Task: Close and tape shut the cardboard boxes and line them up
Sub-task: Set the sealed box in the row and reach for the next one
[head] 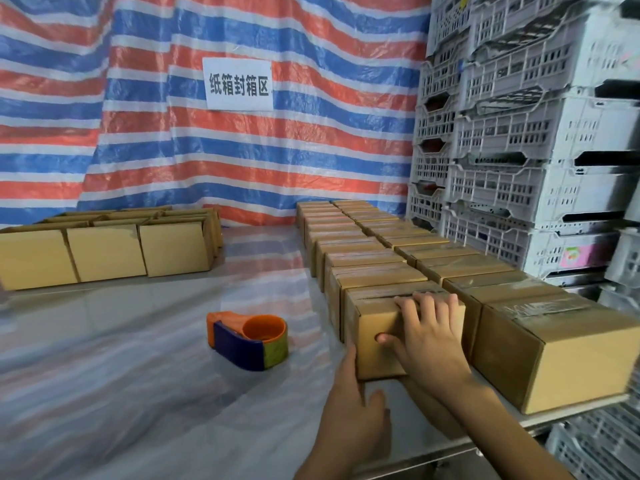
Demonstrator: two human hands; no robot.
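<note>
Striped tarp (138,133) hung behind the worktop (138,375), with a white sign (238,84) on it and grey crates (519,168) stacked at the right. On my screen I saw the box (374,327) at the near end of the left of two rows of taped boxes (363,258) along the worktop's right side, touching the one behind it. The right hand (429,337) grasped it, fingers (429,301) curled over its top near edge, thumb on the near face. The left hand (349,410) was released, its straight fingers flat against the box's left near corner. A tape dispenser (247,341) sat to the left, apart from both hands. Open boxes (104,251) stood at the far left.
</note>
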